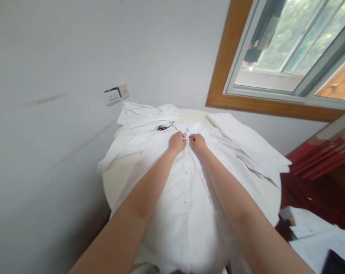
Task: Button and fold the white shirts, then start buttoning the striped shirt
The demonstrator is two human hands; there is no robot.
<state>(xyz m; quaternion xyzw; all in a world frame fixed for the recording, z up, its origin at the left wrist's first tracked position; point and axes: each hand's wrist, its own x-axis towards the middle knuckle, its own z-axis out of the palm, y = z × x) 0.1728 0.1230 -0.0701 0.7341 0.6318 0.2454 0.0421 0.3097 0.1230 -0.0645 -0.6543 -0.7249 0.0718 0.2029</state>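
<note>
Pinching the white button-up shirt [172, 205] near the collar [195, 126] with left grip [184, 137] and right grip [191, 137], could crease or skew the placket [186, 187] through uneven tugging.

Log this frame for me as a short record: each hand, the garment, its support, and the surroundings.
left hand: fingers pinching the white shirt near its collar
right hand: fingers pinching the shirt's front, close beside the left hand
garment: laid front up, buttons showing down the front
support: pale round-edged table, partly covered
behind: wall socket on the left, wood-framed window on the right
lower right: papers
</note>
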